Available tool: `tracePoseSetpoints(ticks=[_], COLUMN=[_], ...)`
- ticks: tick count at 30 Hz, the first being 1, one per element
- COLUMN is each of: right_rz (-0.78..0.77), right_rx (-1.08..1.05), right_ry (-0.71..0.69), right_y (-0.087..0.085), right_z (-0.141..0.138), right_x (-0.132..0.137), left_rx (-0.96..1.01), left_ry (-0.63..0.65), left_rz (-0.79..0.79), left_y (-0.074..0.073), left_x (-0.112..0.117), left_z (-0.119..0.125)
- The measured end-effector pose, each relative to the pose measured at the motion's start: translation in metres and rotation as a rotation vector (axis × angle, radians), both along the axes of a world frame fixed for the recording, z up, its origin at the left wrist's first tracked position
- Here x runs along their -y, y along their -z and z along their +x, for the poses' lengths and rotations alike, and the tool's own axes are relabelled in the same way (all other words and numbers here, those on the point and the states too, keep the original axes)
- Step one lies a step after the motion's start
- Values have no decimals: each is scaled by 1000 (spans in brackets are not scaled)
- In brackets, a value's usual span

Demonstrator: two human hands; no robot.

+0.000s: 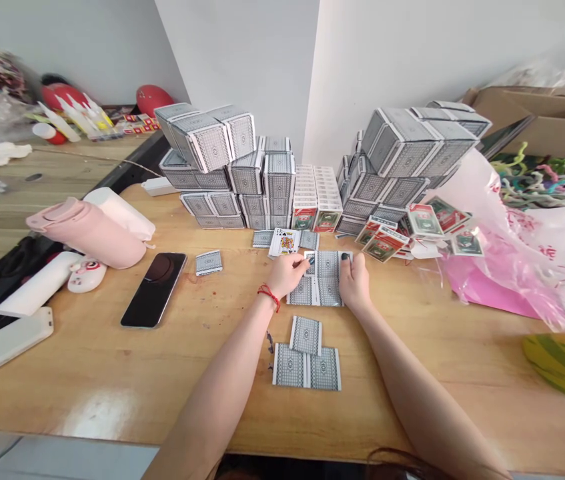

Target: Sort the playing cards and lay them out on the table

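Observation:
My right hand [355, 285] grips the right edge of a flat block of joined grey-backed playing cards [329, 283], thumb on top and fingers underneath. At the block's upper left, my left hand [288, 275] pinches a playing card [311, 264], its fingertips partly hiding it. Just behind my left hand lies a face-up king card [285, 243], over folded grey-backed pieces [309, 241]. Nearer to me, a single folded card piece [306, 335] rests on a joined pair of card pieces [325, 370]. Another folded card [209, 262] lies to the left.
Stacked card blocks rise at the back left [212, 143] and back right [402, 143], with card boxes [315, 200] between them. Left are a black phone [154, 291] and a pink tumbler [89, 233]. Loose card boxes [382, 240], plastic bags [517, 233] and yellow tape [557, 363] lie right.

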State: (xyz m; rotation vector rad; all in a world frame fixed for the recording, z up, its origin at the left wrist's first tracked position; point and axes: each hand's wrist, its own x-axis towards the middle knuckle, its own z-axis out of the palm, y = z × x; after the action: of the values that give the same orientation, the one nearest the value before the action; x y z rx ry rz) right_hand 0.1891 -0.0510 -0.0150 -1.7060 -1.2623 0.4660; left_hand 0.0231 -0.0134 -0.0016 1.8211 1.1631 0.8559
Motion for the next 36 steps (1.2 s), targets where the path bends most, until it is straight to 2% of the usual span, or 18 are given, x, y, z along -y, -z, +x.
tracePoseSetpoints(ticks=[5,10,16,23,27,36], right_rz=[59,103,15,9,17,8], right_rx=[-198,-549,-863,-935,-940,-969], right_ry=[-21,-86,-70,-33,-13,-6], right_y=[5,4,0,0,3,4], right_z=[3,5,4,4,4,5], right_x=[-6,-7,-6,-8,-10,-12], left_rx=[47,268,273,237,247,235], left_ry=[-31,33,-31,-76,-107,-76], left_rz=[-60,-236,-270,-254,-252,-261], left_y=[-3,-4,-1,11,12,15], left_x=[1,1,-2,-6,-6,-7], left_z=[1,4,2,1,1,-1])
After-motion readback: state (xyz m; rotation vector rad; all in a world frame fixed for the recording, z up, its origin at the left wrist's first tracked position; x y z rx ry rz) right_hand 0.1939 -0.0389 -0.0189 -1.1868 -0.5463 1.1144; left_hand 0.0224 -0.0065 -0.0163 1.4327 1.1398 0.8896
